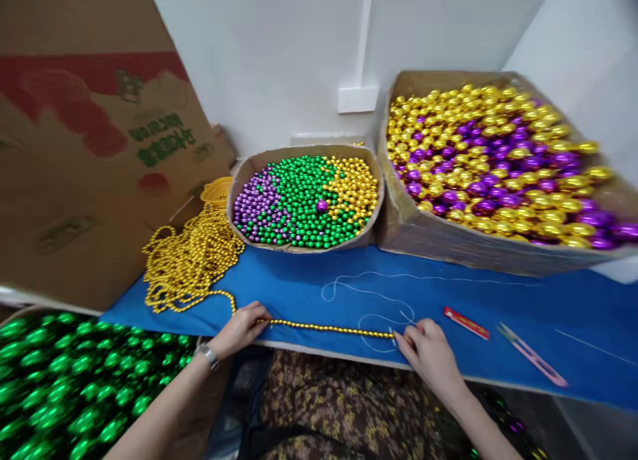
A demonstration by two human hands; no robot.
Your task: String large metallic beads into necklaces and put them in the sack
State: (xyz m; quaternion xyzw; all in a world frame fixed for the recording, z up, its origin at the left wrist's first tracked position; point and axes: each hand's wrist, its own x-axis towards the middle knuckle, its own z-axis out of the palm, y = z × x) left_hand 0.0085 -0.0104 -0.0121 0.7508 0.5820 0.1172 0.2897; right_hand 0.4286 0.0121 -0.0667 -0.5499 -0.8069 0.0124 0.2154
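A gold bead string (329, 328) is stretched straight along the near edge of the blue table between my hands. My left hand (248, 324), with a watch at the wrist, pinches its left part. From there the string runs back toward a heap of gold bead strings (194, 257). My right hand (423, 347) has its fingers closed at the string's right end. Thin white thread (369, 284) lies in loops on the cloth close to that hand. Whether my right fingers also grip the thread is too small to tell.
An oval cardboard bin (230, 211) of purple, green and gold beads stands behind. Right of it is a large carton (399, 230) of gold and purple beads. A red packet (466, 323) and pink snips (533, 355) lie at right. Big green beads (74, 380) fill the lower left.
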